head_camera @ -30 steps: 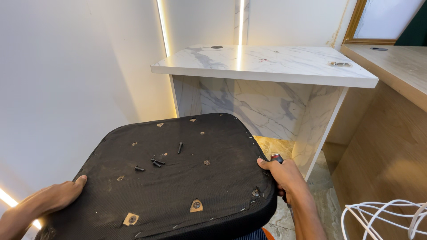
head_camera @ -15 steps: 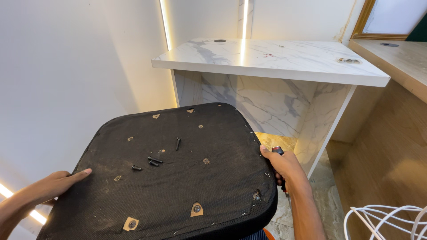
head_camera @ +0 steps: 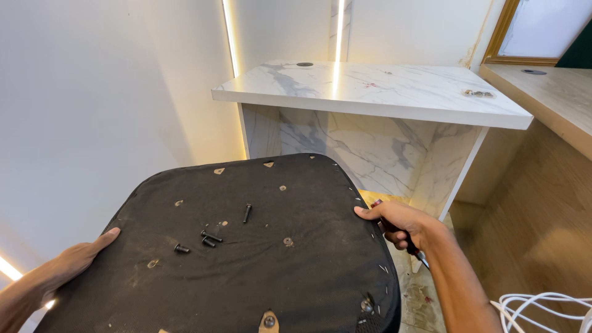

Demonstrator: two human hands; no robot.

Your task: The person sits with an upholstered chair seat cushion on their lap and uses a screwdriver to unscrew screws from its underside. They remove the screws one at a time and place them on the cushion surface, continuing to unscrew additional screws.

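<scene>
A black fabric-covered seat underside (head_camera: 246, 271) is dotted with black loose bolts (head_camera: 209, 237) and tan mounting patches (head_camera: 269, 320). A white desk top with grey marble veining (head_camera: 370, 92) is flanked by light brown wooden panelling (head_camera: 542, 216).

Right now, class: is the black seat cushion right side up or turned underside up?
Underside up. The seat cushion shows its stapled black backing and mounting holes, with loose black bolts lying on it.
</scene>
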